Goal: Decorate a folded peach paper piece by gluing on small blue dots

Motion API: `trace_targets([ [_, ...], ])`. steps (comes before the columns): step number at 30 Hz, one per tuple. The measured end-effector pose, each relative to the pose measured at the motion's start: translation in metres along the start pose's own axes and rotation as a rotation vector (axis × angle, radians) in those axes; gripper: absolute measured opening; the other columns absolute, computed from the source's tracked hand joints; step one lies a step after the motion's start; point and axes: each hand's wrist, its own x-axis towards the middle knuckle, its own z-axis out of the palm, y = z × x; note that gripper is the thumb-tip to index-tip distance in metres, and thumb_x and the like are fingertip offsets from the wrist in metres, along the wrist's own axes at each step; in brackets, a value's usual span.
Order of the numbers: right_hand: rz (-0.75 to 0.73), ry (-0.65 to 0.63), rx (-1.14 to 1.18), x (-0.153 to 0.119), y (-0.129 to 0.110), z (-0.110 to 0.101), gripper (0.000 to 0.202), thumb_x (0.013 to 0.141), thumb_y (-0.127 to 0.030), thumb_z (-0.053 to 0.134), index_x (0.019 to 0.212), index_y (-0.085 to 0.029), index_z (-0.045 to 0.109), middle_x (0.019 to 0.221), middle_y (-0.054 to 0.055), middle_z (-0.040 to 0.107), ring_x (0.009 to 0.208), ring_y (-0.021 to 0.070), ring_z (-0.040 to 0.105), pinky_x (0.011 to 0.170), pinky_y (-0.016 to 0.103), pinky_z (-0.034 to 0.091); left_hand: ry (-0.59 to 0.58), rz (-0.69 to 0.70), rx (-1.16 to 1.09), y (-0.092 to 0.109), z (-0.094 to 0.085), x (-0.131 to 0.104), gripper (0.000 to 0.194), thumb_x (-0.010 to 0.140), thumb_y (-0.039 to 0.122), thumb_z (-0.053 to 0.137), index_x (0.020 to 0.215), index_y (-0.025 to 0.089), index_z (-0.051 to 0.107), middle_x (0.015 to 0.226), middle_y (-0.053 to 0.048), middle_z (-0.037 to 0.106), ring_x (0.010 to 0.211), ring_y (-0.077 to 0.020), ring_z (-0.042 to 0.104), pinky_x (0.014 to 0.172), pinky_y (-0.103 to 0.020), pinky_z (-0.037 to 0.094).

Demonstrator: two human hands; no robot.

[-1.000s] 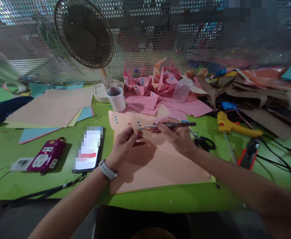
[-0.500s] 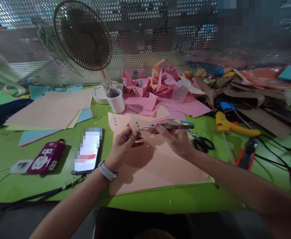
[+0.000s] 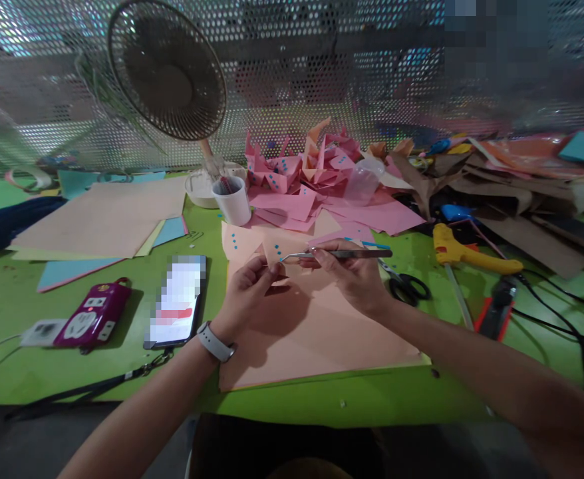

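My left hand (image 3: 253, 283) pinches a folded peach paper piece (image 3: 246, 241) that bears small blue dots on its flaps. In my right hand (image 3: 352, 276) is a pair of metal tweezers (image 3: 344, 254), held between thumb and fingers and pointing left. The tips of the tweezers touch or nearly touch a blue dot (image 3: 281, 259) on the paper flap; which of the two I cannot tell. Both hands are over a large peach paper sheet (image 3: 316, 339). Part of the folded piece is hidden by my fingers.
Scissors (image 3: 410, 287), a yellow glue gun (image 3: 471, 253) and a utility knife (image 3: 496, 309) lie at the right. To the left are a phone (image 3: 177, 303) and a purple power strip (image 3: 92, 314). Behind stand a white cup (image 3: 233, 205), a fan (image 3: 169, 73) and folded pink papers (image 3: 277, 169).
The left part of the folded paper has shifted slightly to the right. The tweezers stay at nearly the same spot on the flap, and both hands have hardly moved.
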Motion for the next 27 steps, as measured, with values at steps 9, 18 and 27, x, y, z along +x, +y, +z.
trace_targets([
  [9, -0.008, 0.004, 0.009, -0.0006, -0.0013, -0.0001, 0.02, 0.081, -0.037, 0.07, 0.086, -0.018, 0.066, 0.079, 0.002, 0.074, 0.073, 0.0159, 0.072, 0.072, 0.03, 0.06, -0.001, -0.009, -0.007, -0.0004, 0.0015, -0.0008, 0.03, 0.077, 0.04, 0.073, 0.094, 0.016, 0.066, 0.081, 0.0, 0.062, 0.077, -0.0128, 0.064, 0.076, -0.03, 0.059],
  [18, -0.009, 0.02, 0.006, -0.0007, 0.0013, -0.0003, 0.015, 0.084, -0.033, 0.067, 0.087, -0.018, 0.065, 0.078, 0.002, 0.074, 0.071, 0.0148, 0.072, 0.072, 0.03, 0.06, 0.011, 0.006, -0.005, 0.0001, 0.0009, -0.0016, 0.03, 0.078, 0.04, 0.072, 0.094, 0.016, 0.066, 0.082, 0.0, 0.061, 0.077, -0.0119, 0.063, 0.078, -0.03, 0.059],
  [27, -0.001, 0.009, 0.013, -0.0005, 0.0033, -0.0005, 0.017, 0.084, -0.034, 0.068, 0.088, -0.018, 0.066, 0.079, 0.002, 0.074, 0.072, 0.0153, 0.072, 0.073, 0.03, 0.06, 0.015, 0.007, -0.009, -0.0019, 0.0006, -0.0014, 0.03, 0.076, 0.041, 0.074, 0.094, 0.018, 0.067, 0.081, 0.0, 0.062, 0.076, -0.0119, 0.064, 0.076, -0.028, 0.058],
])
